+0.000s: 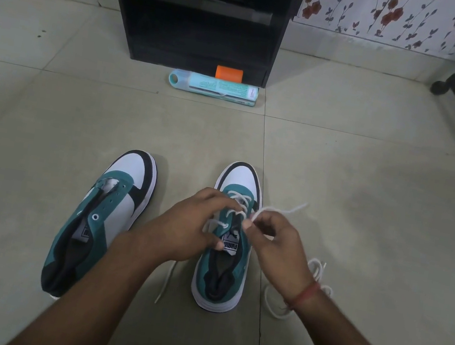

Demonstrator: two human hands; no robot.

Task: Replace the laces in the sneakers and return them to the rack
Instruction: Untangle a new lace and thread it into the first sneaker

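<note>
Two teal, white and black sneakers stand on the tiled floor point(367, 195), toes toward the black rack point(199, 11). Taking the right sneaker point(224, 262) as reference: the left sneaker point(98, 220) sits well apart to its left, unlaced, eyelets bare. The right sneaker is partly laced with a white lace point(238, 201) across its forward eyelets. The left hand point(190, 226) grips that sneaker's left side at the tongue, fingers curled over the eyelet row. The right hand point(278, 238) pinches a lace end just above the right eyelets, fingers closed on it. A loose white lace point(279, 304) lies just right of the sneaker. Beyond its toe, against the rack's base, lie a pale blue package point(213, 88) and an orange object point(229, 74).
</note>
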